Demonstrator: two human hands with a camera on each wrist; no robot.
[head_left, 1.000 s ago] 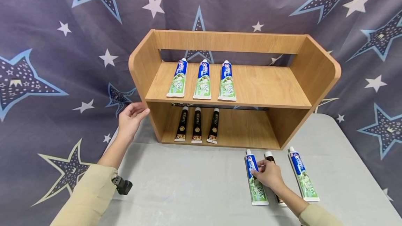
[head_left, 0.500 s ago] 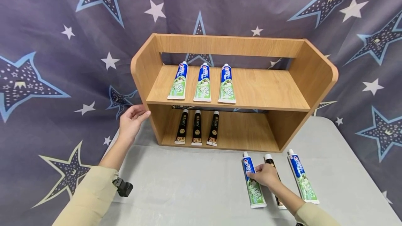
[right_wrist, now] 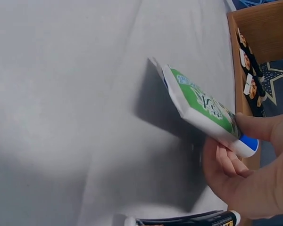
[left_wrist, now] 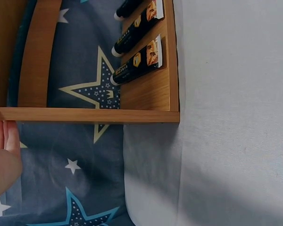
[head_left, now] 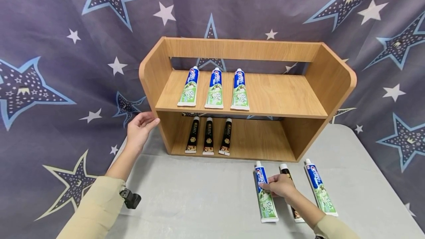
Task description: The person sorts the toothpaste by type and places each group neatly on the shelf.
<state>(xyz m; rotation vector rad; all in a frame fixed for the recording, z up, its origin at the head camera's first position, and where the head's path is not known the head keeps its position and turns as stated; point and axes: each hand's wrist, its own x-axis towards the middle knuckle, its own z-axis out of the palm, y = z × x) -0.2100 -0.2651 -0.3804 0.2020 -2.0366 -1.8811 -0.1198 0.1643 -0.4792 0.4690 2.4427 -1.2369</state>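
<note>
My right hand [head_left: 282, 186] pinches a blue, green and white Crest toothpaste tube [head_left: 266, 204] near its cap half. In the right wrist view the thumb lies on top of the tube [right_wrist: 203, 103] and curled fingers are under it; its flat end stands off its shadow on the cloth. Below that wrist lies a black toothpaste tube [head_left: 296, 215], partly covered by the hand. Further right is another Crest tube [head_left: 321, 191]. My left hand [head_left: 139, 130] touches the wooden shelf's left side panel, its fingers [left_wrist: 12, 136] straight against the outer face.
The two-tier shelf [head_left: 279, 91] bears three Crest tubes [head_left: 214, 87] in a row on its upper board. Three black tubes [head_left: 208, 135] lie on the lower board. A pale grey cloth [head_left: 199, 194] covers the table; a star-patterned curtain [head_left: 109, 40] hangs behind.
My right hand has shifted the gripped Crest tube slightly left, away from the black tube. The head view has tilted a little, moving the scene down. My left hand stays at the panel.
</note>
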